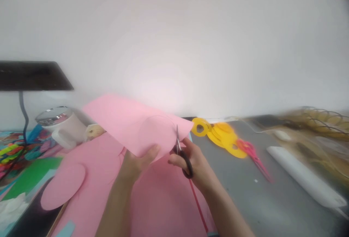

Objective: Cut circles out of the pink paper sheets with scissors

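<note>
My left hand point(135, 165) pinches the near edge of a pink paper sheet point(131, 122) and holds it up off the table. A faint circle outline shows on the sheet. My right hand point(191, 162) grips black-handled scissors point(182, 153), whose blades point up into the sheet's right edge. Below lie more pink sheets point(163, 200) and a cut pink disc point(63, 186).
Yellow paper rings point(218, 133) and pink scissors point(253, 155) lie on the grey table at right, beside a white roll point(302, 177) and a wire basket point(321, 120). A white mug point(65, 126), green paper point(32, 173) and a black lamp point(29, 75) stand at left.
</note>
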### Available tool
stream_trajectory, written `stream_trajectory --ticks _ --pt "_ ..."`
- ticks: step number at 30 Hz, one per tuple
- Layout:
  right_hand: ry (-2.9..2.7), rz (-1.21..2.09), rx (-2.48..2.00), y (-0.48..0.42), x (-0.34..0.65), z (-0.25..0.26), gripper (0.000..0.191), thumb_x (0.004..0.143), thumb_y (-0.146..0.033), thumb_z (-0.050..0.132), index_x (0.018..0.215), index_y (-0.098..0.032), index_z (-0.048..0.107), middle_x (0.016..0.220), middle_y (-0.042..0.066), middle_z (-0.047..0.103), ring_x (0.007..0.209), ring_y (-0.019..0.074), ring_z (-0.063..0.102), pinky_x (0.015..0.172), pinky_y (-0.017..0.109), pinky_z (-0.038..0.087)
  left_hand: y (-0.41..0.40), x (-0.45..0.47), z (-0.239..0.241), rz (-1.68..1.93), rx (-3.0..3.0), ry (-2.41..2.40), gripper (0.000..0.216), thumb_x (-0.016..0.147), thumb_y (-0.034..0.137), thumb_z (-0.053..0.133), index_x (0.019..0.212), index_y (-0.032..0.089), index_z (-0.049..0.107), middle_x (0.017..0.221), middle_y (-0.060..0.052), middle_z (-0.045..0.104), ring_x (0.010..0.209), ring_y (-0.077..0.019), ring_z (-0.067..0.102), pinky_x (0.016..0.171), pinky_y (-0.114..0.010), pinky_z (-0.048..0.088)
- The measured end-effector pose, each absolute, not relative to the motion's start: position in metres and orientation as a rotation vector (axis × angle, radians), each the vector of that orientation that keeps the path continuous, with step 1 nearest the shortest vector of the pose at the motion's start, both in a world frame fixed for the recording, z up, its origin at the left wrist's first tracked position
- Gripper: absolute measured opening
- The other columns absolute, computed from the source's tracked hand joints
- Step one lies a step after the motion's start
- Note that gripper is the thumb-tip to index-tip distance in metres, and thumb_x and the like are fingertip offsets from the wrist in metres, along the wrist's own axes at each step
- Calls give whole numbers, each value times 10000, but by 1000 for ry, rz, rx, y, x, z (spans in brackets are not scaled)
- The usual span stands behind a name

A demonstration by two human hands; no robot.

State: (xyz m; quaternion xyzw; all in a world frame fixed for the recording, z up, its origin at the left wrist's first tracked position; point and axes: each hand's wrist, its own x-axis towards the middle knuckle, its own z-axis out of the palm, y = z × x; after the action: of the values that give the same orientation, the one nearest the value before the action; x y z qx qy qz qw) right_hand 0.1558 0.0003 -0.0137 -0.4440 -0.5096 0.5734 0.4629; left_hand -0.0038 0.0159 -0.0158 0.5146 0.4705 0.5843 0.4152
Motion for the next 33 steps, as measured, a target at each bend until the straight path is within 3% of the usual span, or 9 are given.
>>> stream_trajectory --ticks 17,22,25,30,33 --pt "-1254 1379 -1219 -1 155 -10 266 647 -301 689 820 -201 513 565 -45 556 541 136 510 520 253 393 16 -8 -16 1506 1239 1195 586 622 387 782 1163 237 614 993 -82 692 1091 -320 597 965 -476 475" --pt "-1228 1411 -1260 -2 154 -8 256 636 -286 699 757 -209 486 510 -56 559 507 131 512 500 240 382 18 -12 -17 1466 1252 1098 549 652 388 762 1158 241 608 1076 -88 681 1097 -319 594 922 -467 499" --pt "-1203 1387 -1254 -3 152 -8 249 647 -295 700 730 -207 483 484 -55 550 484 122 490 495 243 386 17 -7 -12 1350 1240 920 459 719 383 716 1135 215 620 964 -92 701 1020 -317 628 845 -476 532" --pt "-1091 1179 -1250 -3 148 -10 301 676 -414 710 738 -204 504 524 -25 572 514 146 517 516 276 431 13 16 -1 1205 1306 606 371 708 545 677 862 208 700 790 -97 694 872 -309 648 751 -458 545" --pt "-1018 996 -1230 -3 144 -13 342 639 -388 764 810 -212 526 581 -27 585 547 155 533 524 275 439 11 27 -2 1172 1436 589 361 649 581 716 654 221 682 770 -88 695 905 -305 637 870 -470 513"
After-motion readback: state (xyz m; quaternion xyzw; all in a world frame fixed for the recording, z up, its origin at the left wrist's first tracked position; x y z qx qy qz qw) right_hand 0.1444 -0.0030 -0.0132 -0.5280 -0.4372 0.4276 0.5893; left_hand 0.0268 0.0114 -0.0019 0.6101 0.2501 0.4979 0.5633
